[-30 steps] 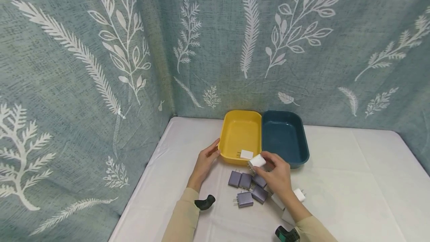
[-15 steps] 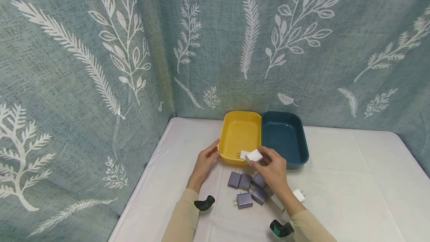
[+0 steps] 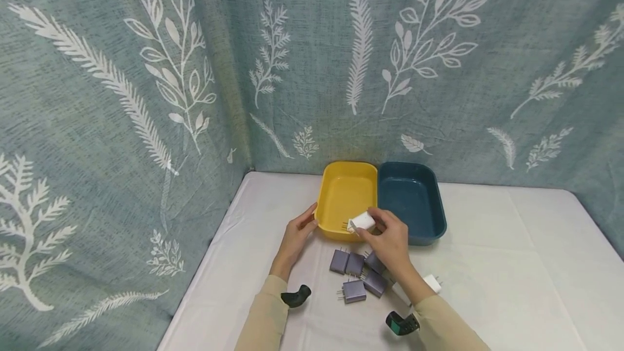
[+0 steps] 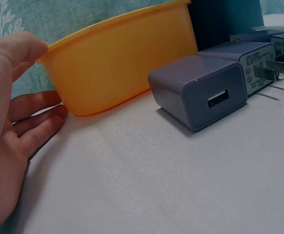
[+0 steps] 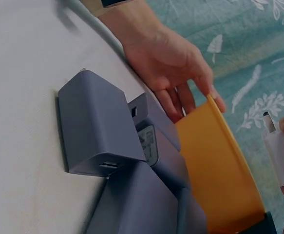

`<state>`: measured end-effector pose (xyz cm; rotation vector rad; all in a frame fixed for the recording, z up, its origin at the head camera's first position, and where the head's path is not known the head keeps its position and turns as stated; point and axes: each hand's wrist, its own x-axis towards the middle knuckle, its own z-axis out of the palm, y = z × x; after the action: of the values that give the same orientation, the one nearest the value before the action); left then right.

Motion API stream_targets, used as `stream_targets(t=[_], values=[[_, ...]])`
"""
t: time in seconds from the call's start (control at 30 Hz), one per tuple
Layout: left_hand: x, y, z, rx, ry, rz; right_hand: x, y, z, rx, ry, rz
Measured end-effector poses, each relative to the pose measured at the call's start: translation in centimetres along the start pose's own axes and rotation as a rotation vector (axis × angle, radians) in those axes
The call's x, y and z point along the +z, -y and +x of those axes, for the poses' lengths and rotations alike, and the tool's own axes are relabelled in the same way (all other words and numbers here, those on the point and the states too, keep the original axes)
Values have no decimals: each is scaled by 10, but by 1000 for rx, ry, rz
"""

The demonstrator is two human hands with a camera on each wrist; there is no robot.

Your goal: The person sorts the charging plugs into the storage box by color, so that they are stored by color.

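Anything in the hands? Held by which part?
Right hand pinches a white charger by its body, not the prongs; left hand just touches the yellow tray from outside.

The purple chargers (image 4: pixel 224 50) bear labels (image 4: pixel 257 67) too small to read.

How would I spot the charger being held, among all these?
On the white table, find the yellow tray. At its near end, the right hand pinches the white charger. Only that one is held; purple chargers and other white chargers lie loose.
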<state>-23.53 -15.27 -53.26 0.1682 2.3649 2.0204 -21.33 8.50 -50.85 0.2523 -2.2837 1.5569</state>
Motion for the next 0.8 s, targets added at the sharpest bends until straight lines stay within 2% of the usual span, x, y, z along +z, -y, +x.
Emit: stream_targets(t=[0.33,0.5,0.8], values=[[1,1,-1,-8,-10,5,4,3,9,-36,10,-31],[1,2,0,-2,-7,-14,5,5,15,-25,5,-58],[2,1,0,-11,-8,-11,8,5,23,14,22,-24]])
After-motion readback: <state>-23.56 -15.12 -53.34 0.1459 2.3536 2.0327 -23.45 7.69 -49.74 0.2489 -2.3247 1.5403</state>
